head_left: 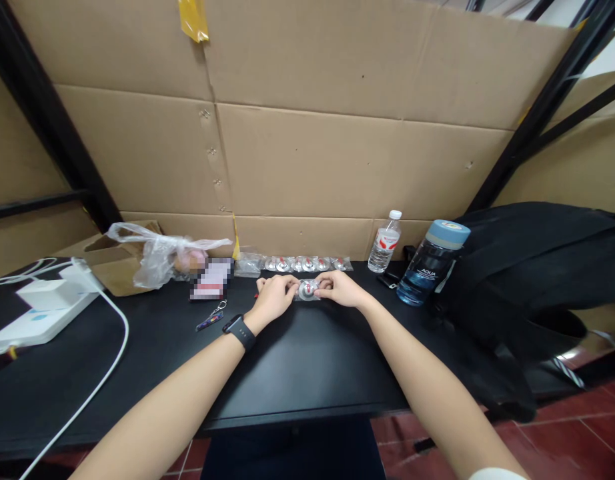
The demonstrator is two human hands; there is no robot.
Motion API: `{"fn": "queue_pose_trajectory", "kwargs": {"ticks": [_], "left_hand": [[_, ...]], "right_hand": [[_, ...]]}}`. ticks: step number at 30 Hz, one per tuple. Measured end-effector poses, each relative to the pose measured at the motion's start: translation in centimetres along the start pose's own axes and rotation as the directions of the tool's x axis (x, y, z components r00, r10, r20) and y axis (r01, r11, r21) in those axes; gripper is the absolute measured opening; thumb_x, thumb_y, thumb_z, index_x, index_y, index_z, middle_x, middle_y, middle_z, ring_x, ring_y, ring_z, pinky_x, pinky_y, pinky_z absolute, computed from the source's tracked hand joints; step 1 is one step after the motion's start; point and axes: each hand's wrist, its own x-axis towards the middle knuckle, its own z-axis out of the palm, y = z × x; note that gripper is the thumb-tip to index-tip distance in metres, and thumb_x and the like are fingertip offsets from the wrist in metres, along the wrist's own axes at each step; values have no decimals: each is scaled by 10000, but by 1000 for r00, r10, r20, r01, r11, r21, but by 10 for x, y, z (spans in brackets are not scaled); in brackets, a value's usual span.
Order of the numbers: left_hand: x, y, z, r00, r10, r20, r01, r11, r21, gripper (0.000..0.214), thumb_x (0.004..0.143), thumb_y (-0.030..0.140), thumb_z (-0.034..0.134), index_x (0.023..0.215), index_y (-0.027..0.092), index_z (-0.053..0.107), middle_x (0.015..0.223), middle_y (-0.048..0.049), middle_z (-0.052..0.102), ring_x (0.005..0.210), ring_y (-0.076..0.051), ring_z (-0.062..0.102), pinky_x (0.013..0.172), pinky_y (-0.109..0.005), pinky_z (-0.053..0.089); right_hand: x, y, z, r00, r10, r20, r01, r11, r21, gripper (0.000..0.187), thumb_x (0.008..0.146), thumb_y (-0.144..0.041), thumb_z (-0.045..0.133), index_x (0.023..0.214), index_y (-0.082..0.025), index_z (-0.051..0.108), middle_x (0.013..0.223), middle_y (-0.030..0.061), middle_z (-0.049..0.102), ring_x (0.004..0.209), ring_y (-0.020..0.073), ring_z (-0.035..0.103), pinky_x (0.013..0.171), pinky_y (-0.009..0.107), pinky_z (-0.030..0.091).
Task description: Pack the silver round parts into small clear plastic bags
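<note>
Between my two hands is a small see-through plastic packet (pixel 307 289) with a round silver disc with a red mark inside. My left hand (pixel 275 297), with a dark watch (pixel 239 331) at its wrist, pinches the packet's left edge. On the right edge, the fingertips of my right hand (pixel 342 289) are closed in the same way. Just behind my hands, a row of several similar disc packets (pixel 302 264) lies along the back of the black table (pixel 307 373). Flat see-through plastic bags (pixel 248 264) lie at the row's left end. A bit of something red shows beside my left hand, mostly hidden.
Rightward stand a water bottle (pixel 385 243), a blue-lidded bottle (pixel 430 263) and a black backpack (pixel 532 280). To the left are a keychain (pixel 210 320), a tied plastic bag (pixel 162 257), a cardboard box (pixel 122 270) and a white power strip (pixel 47 317) with cables. Cardboard (pixel 307 153) walls the back.
</note>
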Motion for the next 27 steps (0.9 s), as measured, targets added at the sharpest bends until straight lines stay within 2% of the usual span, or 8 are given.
{"fn": "queue_pose_trajectory", "kwargs": {"ticks": [7, 10, 12, 15, 19, 22, 25, 27], "left_hand": [[2, -5, -7, 999, 44, 13, -45, 997, 67, 263, 953, 353, 493, 1101, 272, 694, 977, -49, 763, 1057, -273, 636, 961, -434, 326], [3, -16, -14, 996, 90, 8, -90, 984, 150, 285, 942, 318, 497, 1169, 262, 659, 1038, -82, 749, 1139, -303, 584, 997, -469, 311], [5, -25, -18, 996, 92, 4, -91, 976, 198, 255, 916, 288, 518, 1107, 256, 683, 1077, -96, 738, 1121, -316, 583, 1002, -488, 307], [8, -38, -23, 994, 73, 81, -89, 970, 225, 176, 869, 320, 578, 942, 254, 724, 1011, -84, 740, 1056, -319, 605, 989, -491, 323], [10, -47, -30, 980, 61, 190, -91, 984, 155, 234, 781, 455, 698, 929, 281, 751, 985, -61, 730, 1037, -317, 612, 965, -455, 365], [10, -48, -35, 973, 67, 222, -102, 983, 151, 279, 709, 438, 780, 951, 299, 765, 1060, -58, 708, 1119, -328, 568, 972, -434, 375], [9, -47, -36, 967, 75, 242, -121, 976, 180, 186, 739, 375, 776, 907, 294, 767, 1071, -49, 695, 1129, -313, 553, 973, -439, 367], [8, -45, -34, 966, 89, 244, -138, 971, 193, 120, 765, 347, 761, 867, 284, 765, 1039, -41, 694, 1111, -300, 554, 964, -437, 364]], "right_hand": [[4, 3, 3, 991, 64, -117, -52, 993, 104, 270, 708, -380, 793, 804, -141, 712, 723, 51, 720, 707, 185, 661, 688, 289, 490], [8, 10, 0, 980, 72, -186, -61, 996, 60, 225, 722, -350, 762, 791, -144, 702, 702, 45, 710, 686, 177, 648, 673, 281, 478], [16, 14, -3, 959, 74, -274, -83, 996, -23, 203, 738, -334, 737, 792, -142, 703, 701, 46, 709, 683, 174, 643, 668, 277, 475], [38, 13, -5, 907, 90, -411, -165, 975, -150, 194, 773, -314, 713, 849, -136, 720, 759, 62, 735, 728, 181, 664, 690, 276, 487], [80, 3, -2, 892, 172, -418, -295, 923, -249, 140, 774, -229, 732, 893, -155, 746, 863, 80, 764, 829, 192, 700, 737, 267, 500], [109, -4, 4, 890, 201, -409, -335, 897, -288, 98, 756, -189, 754, 849, -160, 752, 874, 104, 762, 873, 215, 712, 770, 277, 506], [124, -7, 12, 871, 237, -431, -403, 846, -349, 108, 735, -171, 771, 837, -154, 744, 935, 167, 749, 961, 284, 707, 833, 343, 510], [126, -9, 17, 846, 249, -471, -451, 806, -384, 182, 743, -189, 772, 915, -145, 732, 1061, 229, 718, 1067, 352, 674, 894, 427, 495]]}}
